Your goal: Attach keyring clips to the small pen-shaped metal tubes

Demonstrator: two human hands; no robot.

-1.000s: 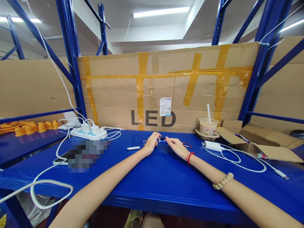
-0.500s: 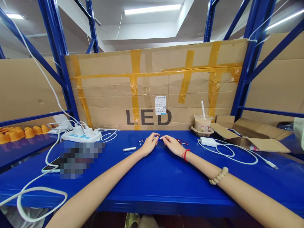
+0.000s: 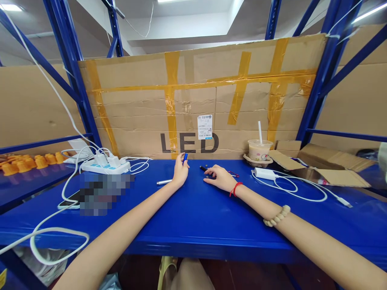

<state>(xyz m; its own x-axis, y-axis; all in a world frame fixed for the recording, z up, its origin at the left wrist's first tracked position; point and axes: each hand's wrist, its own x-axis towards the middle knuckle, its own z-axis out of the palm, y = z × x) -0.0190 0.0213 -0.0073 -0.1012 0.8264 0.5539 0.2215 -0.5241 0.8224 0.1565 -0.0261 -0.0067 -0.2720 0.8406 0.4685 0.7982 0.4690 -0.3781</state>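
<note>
My left hand (image 3: 180,172) is raised over the blue shelf top (image 3: 181,215), its fingers closed round a small blue tube-shaped piece (image 3: 185,157) that points upward. A silver metal tube (image 3: 164,182) lies beside that wrist, partly behind it. My right hand (image 3: 223,177), with a red cord at the wrist, rests low over the surface with thumb and fingers apart. Just ahead of its fingertips is a black stick-like piece (image 3: 203,168), with tiny dark bits near it. A red carabiner-like loop (image 3: 234,174) shows past the knuckles, half hidden.
At left are a white power strip (image 3: 105,166) with plugs and cables, and a phone (image 3: 71,200) partly covered by blurring. At right stand a lidded drink cup (image 3: 259,150), a white adapter with its cable (image 3: 265,173), and an opened cardboard box (image 3: 335,165). A taped cardboard sheet (image 3: 136,121) backs the shelf.
My hands have come apart. The left has moved left and upward with the blue piece; the right has lowered slightly and opened near the black piece. The view has tilted down a little.
</note>
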